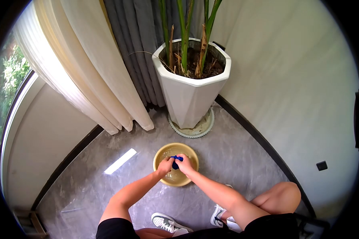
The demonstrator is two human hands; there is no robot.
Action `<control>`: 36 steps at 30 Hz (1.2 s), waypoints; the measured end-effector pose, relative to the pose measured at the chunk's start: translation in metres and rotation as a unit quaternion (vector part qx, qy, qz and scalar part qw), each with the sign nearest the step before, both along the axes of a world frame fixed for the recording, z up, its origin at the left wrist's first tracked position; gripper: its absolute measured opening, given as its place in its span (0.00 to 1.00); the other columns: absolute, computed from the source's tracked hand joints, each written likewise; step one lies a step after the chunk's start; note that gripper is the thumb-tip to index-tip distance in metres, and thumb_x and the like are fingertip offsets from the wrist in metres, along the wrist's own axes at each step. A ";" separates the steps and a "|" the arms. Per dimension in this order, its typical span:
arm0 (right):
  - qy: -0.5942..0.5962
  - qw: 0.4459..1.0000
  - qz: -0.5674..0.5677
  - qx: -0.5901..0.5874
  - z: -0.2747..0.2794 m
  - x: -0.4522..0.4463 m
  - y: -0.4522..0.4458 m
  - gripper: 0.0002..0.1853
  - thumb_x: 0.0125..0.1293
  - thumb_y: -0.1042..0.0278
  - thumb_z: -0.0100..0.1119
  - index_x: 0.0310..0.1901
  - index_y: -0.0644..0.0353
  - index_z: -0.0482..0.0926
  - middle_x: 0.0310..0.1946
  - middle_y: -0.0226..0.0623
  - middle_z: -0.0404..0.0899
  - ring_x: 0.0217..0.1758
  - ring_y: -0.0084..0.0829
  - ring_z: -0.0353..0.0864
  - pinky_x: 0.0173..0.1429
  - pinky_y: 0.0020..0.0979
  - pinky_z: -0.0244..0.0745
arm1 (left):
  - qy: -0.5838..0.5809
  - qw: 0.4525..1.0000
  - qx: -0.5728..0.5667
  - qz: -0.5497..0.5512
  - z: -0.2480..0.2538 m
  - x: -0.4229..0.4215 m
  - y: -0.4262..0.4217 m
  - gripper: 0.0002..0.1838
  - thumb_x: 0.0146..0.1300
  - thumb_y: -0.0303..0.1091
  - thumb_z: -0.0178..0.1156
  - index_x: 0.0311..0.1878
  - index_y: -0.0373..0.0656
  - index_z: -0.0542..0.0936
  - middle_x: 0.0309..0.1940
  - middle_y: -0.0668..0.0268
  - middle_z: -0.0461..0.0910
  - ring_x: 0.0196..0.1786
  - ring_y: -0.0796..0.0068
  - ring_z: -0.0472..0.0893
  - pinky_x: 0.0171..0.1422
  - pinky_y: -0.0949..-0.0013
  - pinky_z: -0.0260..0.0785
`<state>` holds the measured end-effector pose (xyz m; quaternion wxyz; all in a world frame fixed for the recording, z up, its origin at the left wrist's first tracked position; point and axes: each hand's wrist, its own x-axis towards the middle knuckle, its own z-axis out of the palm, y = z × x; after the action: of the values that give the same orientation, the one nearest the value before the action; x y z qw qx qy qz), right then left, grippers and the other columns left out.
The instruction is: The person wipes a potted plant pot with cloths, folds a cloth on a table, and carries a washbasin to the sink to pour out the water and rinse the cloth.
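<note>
A blue cloth is bunched between my two hands, over a tan basin of water on the floor. My left hand grips the cloth from the left side. From the right, my right hand has its fingers closed on the same cloth. Both hands are inside the basin's outline, close together. Part of the cloth is hidden behind my fingers.
Beyond the basin stands a tall white planter with green stems, on a round saucer. Cream curtains and a grey curtain hang at the left. My shoes are near the basin, and a wall is at the right.
</note>
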<state>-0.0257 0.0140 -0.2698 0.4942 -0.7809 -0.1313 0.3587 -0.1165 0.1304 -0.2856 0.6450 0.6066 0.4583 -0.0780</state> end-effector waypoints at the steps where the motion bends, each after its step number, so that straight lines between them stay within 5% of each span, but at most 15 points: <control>1: -0.067 0.997 0.033 -0.032 0.001 -0.003 -0.002 0.13 0.70 0.66 0.61 0.52 0.61 0.81 0.46 0.39 0.84 0.51 0.30 0.82 0.58 0.33 0.76 | 0.023 0.998 0.032 -0.039 -0.001 -0.003 -0.001 0.33 0.67 0.52 0.54 0.68 0.39 0.73 0.46 0.52 0.83 0.45 0.65 0.83 0.44 0.61 0.79; 2: -0.038 0.999 0.006 -0.001 -0.007 -0.006 0.000 0.11 0.66 0.75 0.62 0.49 0.62 0.81 0.43 0.40 0.86 0.49 0.32 0.85 0.56 0.33 0.78 | 0.021 0.999 0.039 -0.014 -0.006 -0.003 -0.004 0.32 0.64 0.47 0.59 0.67 0.37 0.74 0.46 0.50 0.84 0.46 0.62 0.84 0.47 0.60 0.79; 5: -0.044 0.999 -0.016 0.021 -0.054 -0.007 -0.002 0.11 0.65 0.80 0.60 0.49 0.63 0.81 0.42 0.41 0.86 0.46 0.33 0.87 0.54 0.33 0.80 | -0.069 0.986 0.149 -0.025 -0.067 -0.014 -0.001 0.31 0.63 0.43 0.62 0.67 0.36 0.74 0.48 0.47 0.84 0.51 0.57 0.85 0.55 0.60 0.77; 7: -0.130 0.991 -0.006 0.028 -0.052 -0.001 -0.010 0.11 0.64 0.81 0.59 0.48 0.64 0.81 0.39 0.41 0.87 0.43 0.33 0.88 0.52 0.32 0.81 | -0.047 0.992 0.113 0.006 -0.053 -0.018 -0.002 0.33 0.63 0.43 0.65 0.67 0.32 0.73 0.51 0.44 0.84 0.55 0.52 0.84 0.64 0.60 0.73; 9: -0.105 0.993 0.032 -0.044 -0.010 -0.011 -0.017 0.13 0.64 0.78 0.60 0.50 0.62 0.80 0.44 0.45 0.86 0.48 0.39 0.86 0.57 0.36 0.80 | -0.001 0.986 0.166 -0.021 -0.032 -0.023 -0.001 0.35 0.64 0.46 0.64 0.68 0.31 0.72 0.54 0.42 0.82 0.58 0.50 0.83 0.65 0.59 0.73; 12: -0.294 0.931 0.216 0.006 -0.028 -0.018 -0.022 0.18 0.64 0.67 0.63 0.56 0.54 0.79 0.59 0.48 0.77 0.62 0.52 0.77 0.66 0.48 0.72 | 0.092 0.981 0.168 -0.012 -0.032 -0.006 0.001 0.37 0.66 0.51 0.62 0.68 0.30 0.71 0.57 0.39 0.80 0.61 0.46 0.81 0.68 0.57 0.71; 15: -0.292 0.922 0.201 -0.155 -0.017 -0.012 -0.016 0.20 0.64 0.67 0.62 0.58 0.50 0.78 0.59 0.47 0.77 0.62 0.52 0.77 0.64 0.48 0.74 | 0.101 0.991 0.073 0.047 -0.039 0.004 0.002 0.38 0.67 0.57 0.58 0.66 0.30 0.74 0.59 0.36 0.79 0.63 0.43 0.79 0.69 0.54 0.70; 18: -0.248 0.926 0.209 -0.193 -0.028 -0.003 -0.011 0.19 0.65 0.66 0.61 0.58 0.48 0.77 0.58 0.46 0.78 0.58 0.52 0.79 0.60 0.48 0.76 | 0.110 0.950 0.204 -0.207 -0.004 0.008 0.007 0.35 0.68 0.54 0.59 0.66 0.31 0.75 0.56 0.41 0.82 0.61 0.48 0.81 0.66 0.56 0.71; 23: -0.250 0.941 0.143 -0.180 -0.028 0.006 -0.013 0.12 0.66 0.62 0.62 0.50 0.52 0.81 0.50 0.44 0.82 0.54 0.52 0.81 0.57 0.48 0.77 | 0.056 0.985 0.091 -0.133 -0.046 0.003 0.009 0.35 0.67 0.54 0.62 0.66 0.33 0.75 0.56 0.40 0.82 0.63 0.46 0.80 0.68 0.54 0.70; 25: -0.368 0.925 0.074 -0.055 -0.038 0.003 -0.017 0.13 0.66 0.61 0.64 0.49 0.54 0.81 0.47 0.44 0.83 0.48 0.53 0.81 0.57 0.47 0.77 | 0.057 0.940 0.326 -0.085 -0.038 0.001 -0.009 0.38 0.65 0.57 0.63 0.67 0.34 0.74 0.59 0.39 0.79 0.67 0.44 0.77 0.70 0.53 0.69; 27: -0.393 0.918 0.055 -0.002 -0.052 0.002 -0.020 0.13 0.68 0.59 0.62 0.48 0.57 0.80 0.43 0.44 0.82 0.42 0.47 0.81 0.56 0.43 0.76 | 0.027 0.961 0.267 -0.074 -0.030 -0.007 -0.011 0.42 0.64 0.59 0.66 0.71 0.36 0.71 0.64 0.41 0.76 0.68 0.45 0.75 0.73 0.55 0.67; 29: -0.121 0.988 -0.082 0.057 -0.062 0.009 -0.016 0.13 0.72 0.58 0.59 0.49 0.59 0.78 0.42 0.38 0.80 0.40 0.35 0.81 0.50 0.36 0.78 | -0.126 0.981 0.068 -0.128 -0.052 -0.012 0.003 0.43 0.65 0.61 0.65 0.74 0.41 0.68 0.64 0.49 0.75 0.66 0.58 0.75 0.70 0.64 0.68; 31: 0.048 0.979 -0.147 0.131 -0.068 0.014 -0.018 0.13 0.77 0.56 0.55 0.50 0.58 0.74 0.38 0.31 0.78 0.36 0.23 0.78 0.37 0.25 0.76 | -0.108 0.985 0.015 -0.133 -0.040 -0.014 0.001 0.43 0.66 0.64 0.63 0.75 0.44 0.67 0.66 0.51 0.74 0.66 0.57 0.75 0.69 0.61 0.70; 35: -0.089 0.985 0.004 0.147 -0.011 0.010 -0.028 0.12 0.72 0.63 0.61 0.49 0.62 0.77 0.36 0.34 0.82 0.39 0.24 0.81 0.46 0.30 0.76 | 0.015 0.995 -0.093 0.006 0.004 -0.012 -0.014 0.39 0.70 0.64 0.57 0.74 0.47 0.68 0.68 0.56 0.73 0.68 0.56 0.74 0.66 0.51 0.72; 36: -0.074 0.979 0.003 0.192 -0.008 0.006 -0.023 0.12 0.71 0.63 0.63 0.48 0.62 0.78 0.35 0.35 0.84 0.38 0.26 0.83 0.45 0.31 0.78 | -0.022 0.974 -0.222 0.037 0.002 -0.012 -0.010 0.41 0.70 0.66 0.57 0.75 0.46 0.67 0.68 0.53 0.72 0.66 0.54 0.75 0.65 0.49 0.73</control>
<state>-0.0200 -0.0095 -0.2781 0.6229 -0.6954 -0.2360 0.2696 -0.1280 0.1203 -0.2841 0.7759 0.4322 0.4374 -0.1410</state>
